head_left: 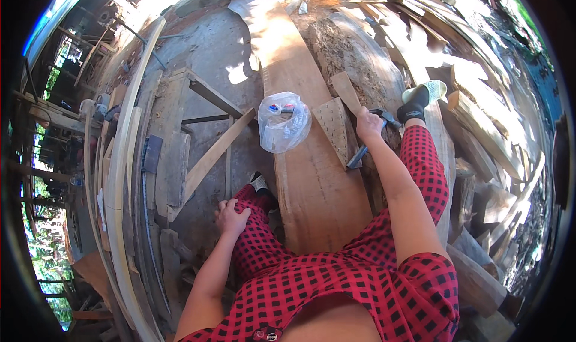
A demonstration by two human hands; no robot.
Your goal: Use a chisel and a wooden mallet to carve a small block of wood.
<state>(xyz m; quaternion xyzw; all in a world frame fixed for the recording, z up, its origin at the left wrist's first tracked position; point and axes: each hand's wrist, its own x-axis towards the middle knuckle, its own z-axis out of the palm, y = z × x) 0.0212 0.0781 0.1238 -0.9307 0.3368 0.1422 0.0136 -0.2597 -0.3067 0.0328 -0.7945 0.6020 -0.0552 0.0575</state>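
My right hand (370,125) is closed on the lower end of a short wooden slat (345,90). A hammer (358,157) lies by that hand, its head partly hidden behind it. Beside them, a tapered board dotted with small nails or holes (329,129) rests on a long plank (318,204) between my legs. A clear plastic bag (282,135) with small printed packets inside sits on the plank, left of the tapered board. My left hand (232,217) rests on my left thigh, fingers apart and curved over the checked cloth.
A wooden frame (210,93) with a leaning slat stands at the left, beside long boards (129,162) on the grey floor (210,45). Rough timber offcuts (486,132) are piled at the right, near my right foot (420,102). A rough slab (336,48) lies along the plank's far right.
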